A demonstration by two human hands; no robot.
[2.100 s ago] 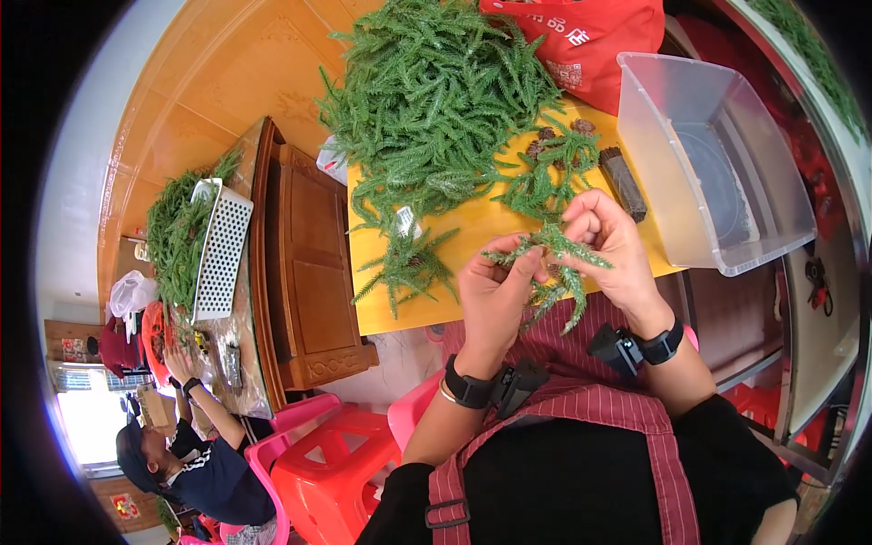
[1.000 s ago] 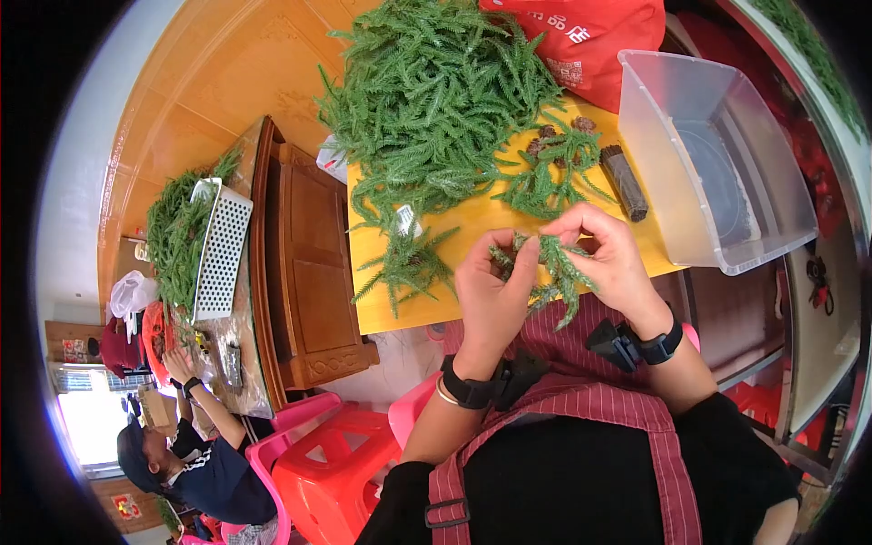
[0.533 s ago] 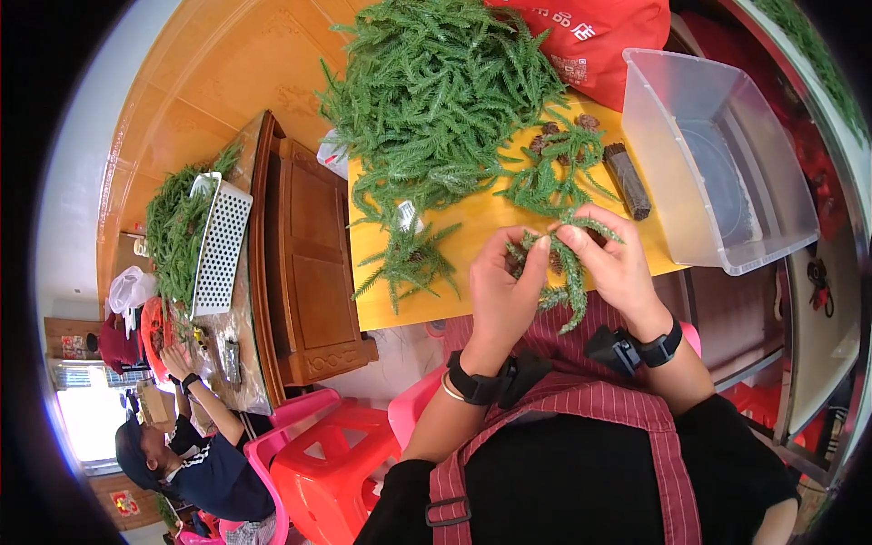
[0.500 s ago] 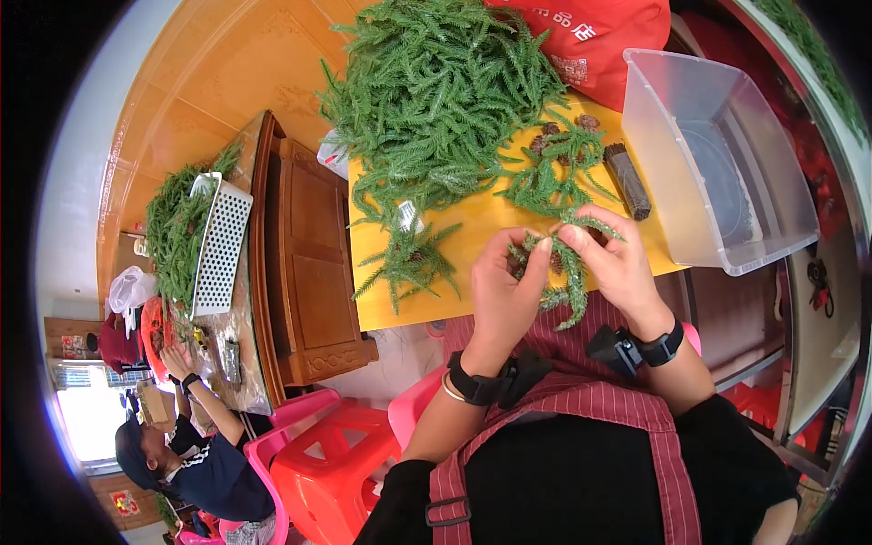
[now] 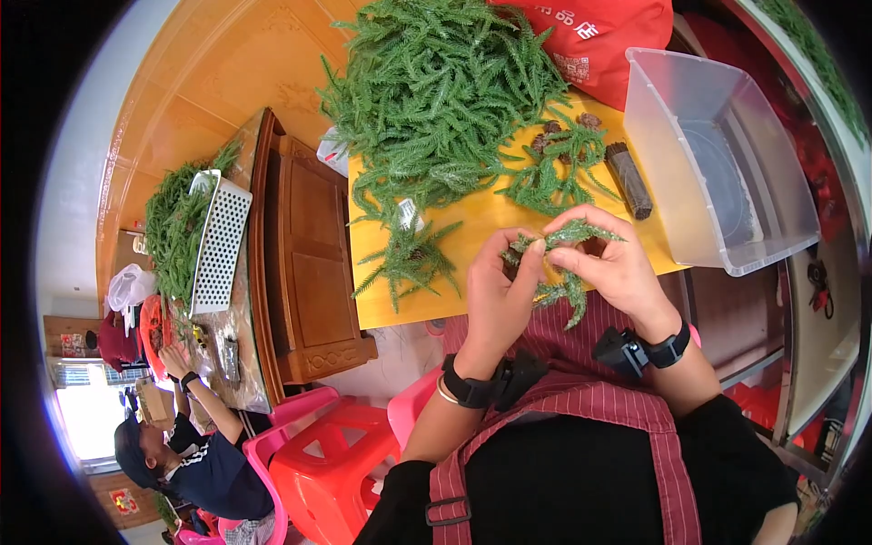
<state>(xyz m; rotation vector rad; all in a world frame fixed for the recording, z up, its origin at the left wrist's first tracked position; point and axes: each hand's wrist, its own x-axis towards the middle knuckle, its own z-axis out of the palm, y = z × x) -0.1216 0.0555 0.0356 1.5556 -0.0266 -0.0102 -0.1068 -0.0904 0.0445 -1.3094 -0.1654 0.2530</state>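
Note:
Both hands meet over the near edge of the yellow tabletop [image 5: 386, 304], working on one green artificial pine sprig [image 5: 572, 298] with frosted-looking needles. My left hand [image 5: 502, 286] pinches it between thumb and fingers, and my right hand [image 5: 613, 265] grips it close by, thumb tips almost touching. What lies between the fingertips is hidden. Left of my hands rests a star-shaped pine sprig cluster [image 5: 413, 259]. Further back, more joined sprigs [image 5: 549, 177] lie beside brown pine cones [image 5: 589, 121]. A bundle of thin dark sticks or wires [image 5: 629, 182] sits right of them.
A big heap of green pine sprigs [image 5: 436, 100] covers the table's back. A red bag [image 5: 599, 54] and a clear plastic bin [image 5: 681, 173] stand at right. Pink and red stools [image 5: 331, 468] are at lower left. Another person [image 5: 204, 472] works at a side table with a white basket [image 5: 221, 245].
My right hand's fingers have curled further over the sprig, and its upper branch has swung to lie more level. My left hand has shifted slightly left and down.

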